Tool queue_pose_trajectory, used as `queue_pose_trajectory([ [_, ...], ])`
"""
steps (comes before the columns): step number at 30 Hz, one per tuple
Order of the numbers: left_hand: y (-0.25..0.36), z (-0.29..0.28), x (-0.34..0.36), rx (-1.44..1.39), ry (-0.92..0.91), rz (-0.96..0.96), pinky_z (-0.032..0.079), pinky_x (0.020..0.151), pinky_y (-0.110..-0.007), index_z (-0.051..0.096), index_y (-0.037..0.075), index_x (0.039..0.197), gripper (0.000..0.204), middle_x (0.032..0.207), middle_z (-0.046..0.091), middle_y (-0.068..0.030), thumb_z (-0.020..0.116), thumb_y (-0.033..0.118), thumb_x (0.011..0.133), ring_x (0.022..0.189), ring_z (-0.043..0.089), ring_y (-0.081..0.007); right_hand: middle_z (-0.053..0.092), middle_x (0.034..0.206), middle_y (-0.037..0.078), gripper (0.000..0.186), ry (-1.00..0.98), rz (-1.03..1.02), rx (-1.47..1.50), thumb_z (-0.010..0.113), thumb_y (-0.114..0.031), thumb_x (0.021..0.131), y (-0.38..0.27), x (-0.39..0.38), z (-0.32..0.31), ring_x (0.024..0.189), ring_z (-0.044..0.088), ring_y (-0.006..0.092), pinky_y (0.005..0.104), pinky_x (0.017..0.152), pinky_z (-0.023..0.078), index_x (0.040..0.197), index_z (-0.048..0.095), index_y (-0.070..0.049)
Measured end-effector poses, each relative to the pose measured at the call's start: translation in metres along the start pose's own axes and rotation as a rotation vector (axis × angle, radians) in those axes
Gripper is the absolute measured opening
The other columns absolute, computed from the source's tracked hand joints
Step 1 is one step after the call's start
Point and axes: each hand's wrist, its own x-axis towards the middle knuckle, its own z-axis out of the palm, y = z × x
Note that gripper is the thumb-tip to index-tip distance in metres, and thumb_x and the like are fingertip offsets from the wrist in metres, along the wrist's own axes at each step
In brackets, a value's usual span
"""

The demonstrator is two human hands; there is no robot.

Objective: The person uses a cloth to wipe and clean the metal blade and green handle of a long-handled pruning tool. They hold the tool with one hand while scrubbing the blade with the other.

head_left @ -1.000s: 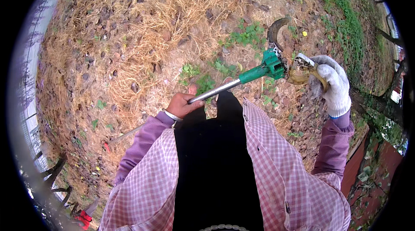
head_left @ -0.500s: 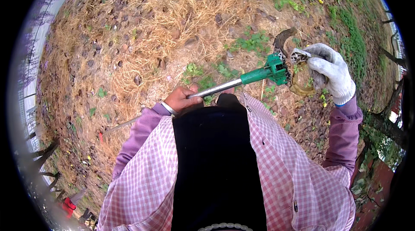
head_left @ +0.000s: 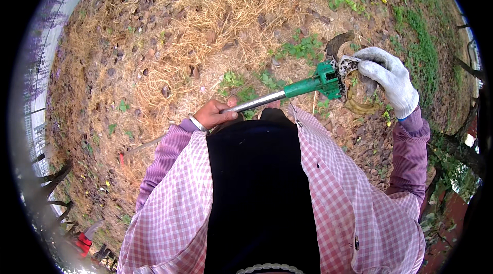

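My bare left hand (head_left: 211, 115) is wrapped round the silver metal shaft (head_left: 259, 102) of a long-handled tool. Its green plastic head (head_left: 326, 80) points right, and its far end runs back past my left sleeve to a red tip (head_left: 121, 158). In a white knitted glove, my right hand (head_left: 390, 76) pinches a crumpled black-and-white piece (head_left: 348, 64) of thin material right at the head's end. Beyond the head is a dark curved strip (head_left: 339, 43). Below the glove a yellowish-brown curved piece (head_left: 362, 106) appears; I cannot tell whether either touches the tool.
Dry straw (head_left: 215, 27) and fallen brown leaves cover the ground. Green weeds (head_left: 303, 48) grow ahead, with a green strip (head_left: 418, 38) at right. Tree trunks (head_left: 56, 179) stand at the left edge, near a red object (head_left: 83, 243). A pale path (head_left: 64, 12) lies far left.
My gloved right hand has shifted slightly left with the crumpled piece, closer against the green head. My left hand keeps its hold on the shaft.
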Motion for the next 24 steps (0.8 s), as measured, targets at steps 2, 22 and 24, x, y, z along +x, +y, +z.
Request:
queue_pose_trajectory([
  [2, 0.001, 0.000, 0.000, -0.005, -0.017, -0.012, 0.027, 0.043, -0.024, 0.057, 0.003, 0.064, 0.042, 0.051, 0.043, 0.0043, 0.060, 0.038, 0.087, 0.047, 0.036, -0.0046, 0.060, 0.077, 0.001, 0.029, -0.006, -0.013, 0.016, 0.061, -0.022, 0.085, 0.003, 0.001, 0.002, 0.060, 0.055, 0.0067, 0.0201, 0.052, 0.044, 0.104, 0.061, -0.001],
  [22, 0.003, -0.009, 0.001, -0.009, -0.092, -0.070, 0.032, 0.045, -0.025, 0.060, 0.001, 0.067, 0.042, 0.053, 0.047, 0.0022, 0.061, 0.037, 0.087, 0.049, 0.041, -0.0058, 0.061, 0.078, 0.003, 0.030, -0.066, -0.035, 0.031, 0.061, -0.021, 0.086, 0.015, 0.008, -0.003, 0.063, 0.056, 0.0078, 0.0221, 0.055, 0.045, 0.106, 0.059, 0.000],
  [24, 0.007, -0.007, 0.001, -0.015, -0.092, -0.045, 0.026, 0.042, -0.024, 0.054, 0.005, 0.061, 0.045, 0.050, 0.040, 0.0044, 0.059, 0.040, 0.088, 0.046, 0.034, -0.0049, 0.061, 0.079, 0.003, 0.030, -0.074, -0.039, 0.024, 0.061, -0.021, 0.086, 0.015, 0.010, -0.003, 0.064, 0.056, 0.0083, 0.0224, 0.056, 0.045, 0.107, 0.059, 0.001],
])
